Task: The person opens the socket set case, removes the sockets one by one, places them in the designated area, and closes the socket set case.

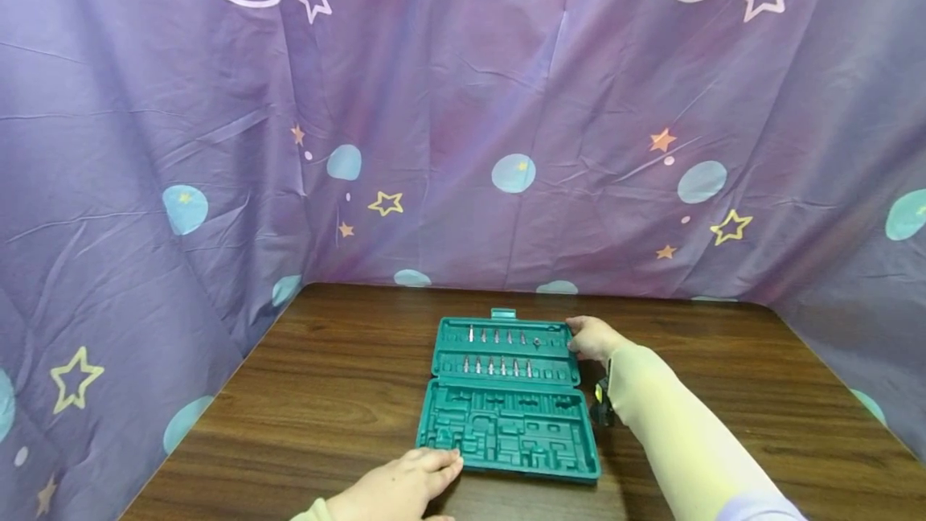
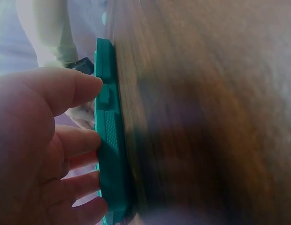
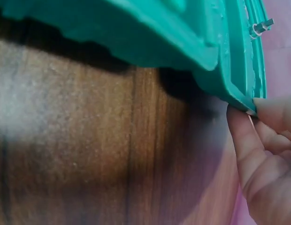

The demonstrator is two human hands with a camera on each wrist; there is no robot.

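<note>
A green plastic bit case (image 1: 510,383) lies unfolded on the table in the head view. Its far half carries two rows of silver screwdriver bits (image 1: 497,366); the near half has moulded hollows. At the far right corner, my right hand (image 1: 592,339) pinches the rim between thumb and fingers. In the right wrist view the right hand (image 3: 272,154) holds that corner, with one bit (image 3: 261,29) sticking up beyond. My left hand (image 1: 401,486) touches the near left edge, and in the left wrist view its fingertips (image 2: 91,140) rest against the case's side (image 2: 110,145).
The case stands on a dark brown wooden table (image 1: 340,376). A purple curtain (image 1: 463,119) with moons and stars hangs behind and at the sides. A black strap device (image 1: 602,402) sits at the right wrist.
</note>
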